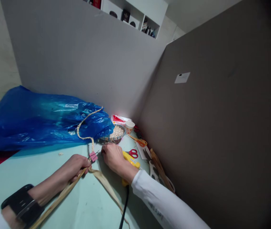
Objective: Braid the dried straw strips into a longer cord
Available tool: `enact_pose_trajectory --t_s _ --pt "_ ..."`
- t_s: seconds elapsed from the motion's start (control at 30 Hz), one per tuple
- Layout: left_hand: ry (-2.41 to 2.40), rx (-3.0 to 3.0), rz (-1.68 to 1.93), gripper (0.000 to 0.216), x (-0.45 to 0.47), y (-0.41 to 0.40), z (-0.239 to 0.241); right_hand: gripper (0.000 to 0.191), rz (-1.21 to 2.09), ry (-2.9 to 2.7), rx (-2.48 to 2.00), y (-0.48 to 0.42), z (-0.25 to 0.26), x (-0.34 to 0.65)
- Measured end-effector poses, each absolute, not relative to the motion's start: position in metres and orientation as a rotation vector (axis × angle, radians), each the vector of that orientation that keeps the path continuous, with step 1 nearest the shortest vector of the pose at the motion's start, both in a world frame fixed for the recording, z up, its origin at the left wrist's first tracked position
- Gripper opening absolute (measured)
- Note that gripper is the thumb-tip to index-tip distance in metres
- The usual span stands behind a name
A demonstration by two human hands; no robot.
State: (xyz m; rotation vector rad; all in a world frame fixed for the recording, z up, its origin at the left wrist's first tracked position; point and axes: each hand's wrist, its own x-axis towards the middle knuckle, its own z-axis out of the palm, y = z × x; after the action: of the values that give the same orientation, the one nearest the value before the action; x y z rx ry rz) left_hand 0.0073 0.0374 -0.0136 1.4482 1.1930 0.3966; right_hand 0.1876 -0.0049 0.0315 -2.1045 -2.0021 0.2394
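Note:
My left hand (79, 165) is closed around flat tan fibre strips (106, 183), with one length trailing toward me along the forearm and another hanging down to the right. From the strips, a braided cord (79, 128) runs up and curves over the blue plastic bag. At the lower end of the braid sits a pink binder clip (93, 156), just above my left fingers. My right hand (112, 156) is pinched at the clip's wire handle; its fingertips are partly hidden. Beside the right wrist lies a yellow glue gun (130, 159), partly covered by that arm.
The blue plastic bag (42, 117) fills the back left. Behind my right hand stand a woven basket (117, 132) and a paper cup (130, 125). Red-handled scissors (132, 153), orange scissors (141, 142) and white-handled scissors (153, 170) lie along the right partition (209, 111). A black cord (125, 203) crosses the front.

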Motion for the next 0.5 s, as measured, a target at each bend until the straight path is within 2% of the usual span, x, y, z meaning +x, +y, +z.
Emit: enact_pose_trajectory --t_s 0.17,0.4,0.5 --pt "1.268 1.449 0.408 0.04 0.014 0.035 -0.019 0.024 0.179 -2.107 -2.095 -0.023 0.033 0.184" --pt "1.268 1.454 0.375 0.034 0.014 0.034 -0.015 0.027 0.285 -2.254 -1.86 0.0 0.044 0.196" --pt "1.26 1.471 0.358 0.035 0.014 0.034 -0.015 0.016 0.369 -2.273 -1.856 0.021 0.047 0.201"
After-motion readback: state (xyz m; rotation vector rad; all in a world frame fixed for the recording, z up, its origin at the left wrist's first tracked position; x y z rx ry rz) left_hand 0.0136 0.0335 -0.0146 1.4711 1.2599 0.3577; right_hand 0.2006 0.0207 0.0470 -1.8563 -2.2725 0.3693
